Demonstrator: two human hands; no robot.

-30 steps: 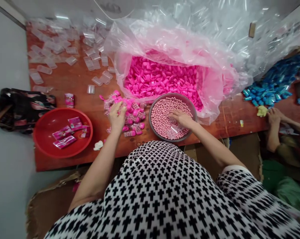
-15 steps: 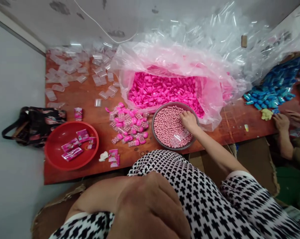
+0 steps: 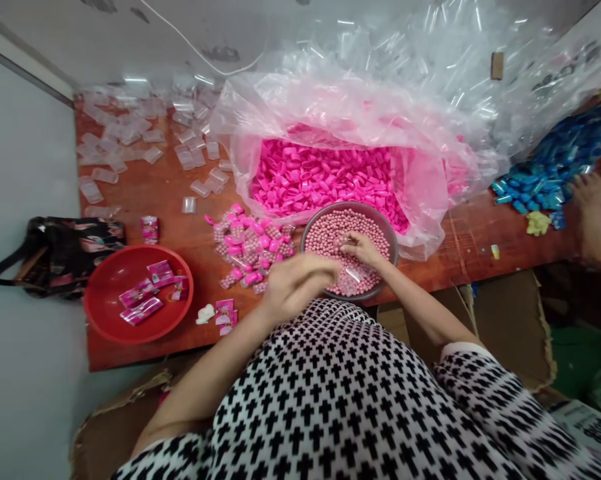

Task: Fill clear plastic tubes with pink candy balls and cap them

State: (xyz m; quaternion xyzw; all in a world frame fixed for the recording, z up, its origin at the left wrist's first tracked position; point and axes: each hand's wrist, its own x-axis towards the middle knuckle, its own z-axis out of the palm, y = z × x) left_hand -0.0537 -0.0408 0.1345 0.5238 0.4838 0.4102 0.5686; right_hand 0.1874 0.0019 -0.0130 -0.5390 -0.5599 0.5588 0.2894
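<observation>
My right hand [image 3: 363,250] is in a grey metal bowl [image 3: 391,235] of small pink beads [image 3: 330,233], fingers bunched together on the beads. A small clear container [image 3: 353,273] lies in the beads just beneath it. My left hand [image 3: 295,283] hovers at the table's front edge, just left of the bowl, smeared by motion with its fingers loosely curled. A pile of bead-filled containers with pink caps [image 3: 250,250] lies left of the bowl.
A big plastic bag of pink caps [image 3: 330,177] stands behind the bowl. A red bowl [image 3: 105,313] holds pink packets; empty clear containers [image 3: 130,133] lie at far left. A black bag [image 3: 55,250] sits at the left edge. Another person's hand [image 3: 588,200] works by blue pieces [image 3: 555,173].
My left hand left the pile of filled containers, drew back close to the camera, and now reaches towards the bowl. My right hand shifted around inside the bowl.
</observation>
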